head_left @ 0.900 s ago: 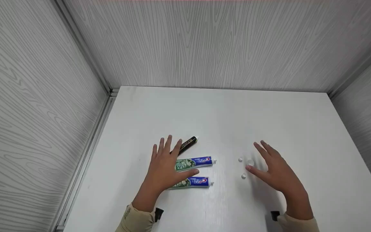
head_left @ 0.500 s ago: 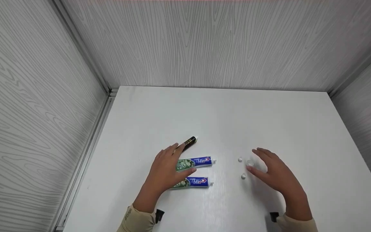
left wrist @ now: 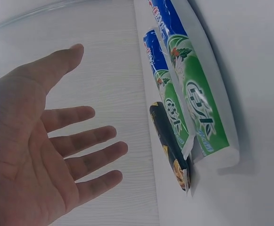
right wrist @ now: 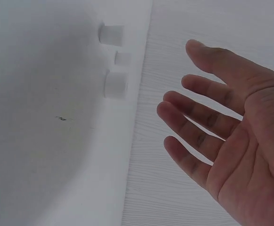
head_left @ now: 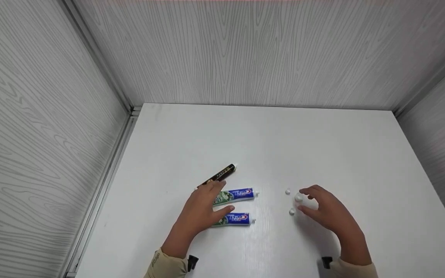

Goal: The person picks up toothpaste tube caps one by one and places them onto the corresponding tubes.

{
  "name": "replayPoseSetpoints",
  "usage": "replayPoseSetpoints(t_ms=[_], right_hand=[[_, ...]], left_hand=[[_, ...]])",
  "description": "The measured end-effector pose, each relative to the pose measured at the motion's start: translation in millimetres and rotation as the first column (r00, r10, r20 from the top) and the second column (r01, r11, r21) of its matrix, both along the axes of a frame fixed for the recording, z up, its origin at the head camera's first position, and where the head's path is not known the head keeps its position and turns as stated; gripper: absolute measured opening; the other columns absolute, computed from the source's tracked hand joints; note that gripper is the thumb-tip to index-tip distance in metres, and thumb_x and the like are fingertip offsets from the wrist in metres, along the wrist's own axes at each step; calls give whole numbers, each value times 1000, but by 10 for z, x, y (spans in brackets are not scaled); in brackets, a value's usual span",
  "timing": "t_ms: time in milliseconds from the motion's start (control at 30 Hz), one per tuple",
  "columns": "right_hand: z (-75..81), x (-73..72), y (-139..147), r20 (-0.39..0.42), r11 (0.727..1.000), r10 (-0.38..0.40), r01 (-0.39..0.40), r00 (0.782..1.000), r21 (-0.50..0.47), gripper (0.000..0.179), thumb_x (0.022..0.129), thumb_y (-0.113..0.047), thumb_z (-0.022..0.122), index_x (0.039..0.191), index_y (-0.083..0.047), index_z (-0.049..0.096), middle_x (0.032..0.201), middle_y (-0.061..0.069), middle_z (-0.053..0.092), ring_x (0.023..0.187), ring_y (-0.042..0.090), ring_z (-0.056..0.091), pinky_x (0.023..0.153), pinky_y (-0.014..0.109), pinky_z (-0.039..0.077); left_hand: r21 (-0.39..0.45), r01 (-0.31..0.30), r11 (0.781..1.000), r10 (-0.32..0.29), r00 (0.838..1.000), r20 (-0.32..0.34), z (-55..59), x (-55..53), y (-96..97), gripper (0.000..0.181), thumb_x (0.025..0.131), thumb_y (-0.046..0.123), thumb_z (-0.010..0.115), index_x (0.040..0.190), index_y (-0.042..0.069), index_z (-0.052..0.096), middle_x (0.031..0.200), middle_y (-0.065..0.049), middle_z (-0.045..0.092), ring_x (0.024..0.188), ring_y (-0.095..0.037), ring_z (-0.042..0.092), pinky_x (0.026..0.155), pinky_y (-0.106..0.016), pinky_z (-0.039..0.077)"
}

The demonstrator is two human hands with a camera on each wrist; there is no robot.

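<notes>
Near tubes [head_left: 238,218]: left hand [head_left: 200,210] (right hand [head_left: 330,211] near caps [head_left: 292,211]).

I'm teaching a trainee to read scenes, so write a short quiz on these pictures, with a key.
1. How many small white cylindrical caps lie by the right hand?
2. Fill in: the two blue-and-green printed toothpaste tubes lie to the person's ____ of the caps.
3. True or false: the slim black gold-lettered tube lies farther from the person than both toothpaste tubes.

Key: 1. Three. 2. Left. 3. True.
</notes>
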State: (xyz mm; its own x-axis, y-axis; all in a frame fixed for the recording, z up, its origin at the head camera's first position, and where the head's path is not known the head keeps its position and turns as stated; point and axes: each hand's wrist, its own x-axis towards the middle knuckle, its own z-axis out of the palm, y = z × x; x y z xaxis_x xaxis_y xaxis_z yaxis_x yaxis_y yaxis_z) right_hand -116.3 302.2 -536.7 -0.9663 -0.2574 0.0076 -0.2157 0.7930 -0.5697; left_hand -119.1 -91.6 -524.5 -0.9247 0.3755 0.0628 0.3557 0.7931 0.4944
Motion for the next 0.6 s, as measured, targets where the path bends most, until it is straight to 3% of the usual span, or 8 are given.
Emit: replayPoseSetpoints(t_ms=[167,367,600], right_hand=[[-80,-5,18,-13,999,31,-31,999,-18,37,92,-8,81,128,-8,72,122,5,72,108,28,70,88,43,57],[-137,-7,14,-19,998,51,-51,999,-28,30,93,-5,79,122,-7,73,121,7,73,104,28,72,89,42,57],[-142,-6,13,48,998,51,-50,998,-39,32,93,0,75,124,-8,71,122,7,72,106,27,70,89,44,57]], left_hand=[[20,10,1000,-11,1000,1,-59,11,15,75,96,54,75,153,10,56,153,-17,57,147,-37,50,122,-58,40],[39,22,999,-22,999,23,-129,8,35,73,95,54,76,152,10,58,152,-15,57,146,-35,51,120,-56,42],[60,36,998,-37,999,26,-209,-17,43,71,95,50,78,150,9,60,141,-10,62,131,-29,61,111,-51,50]])
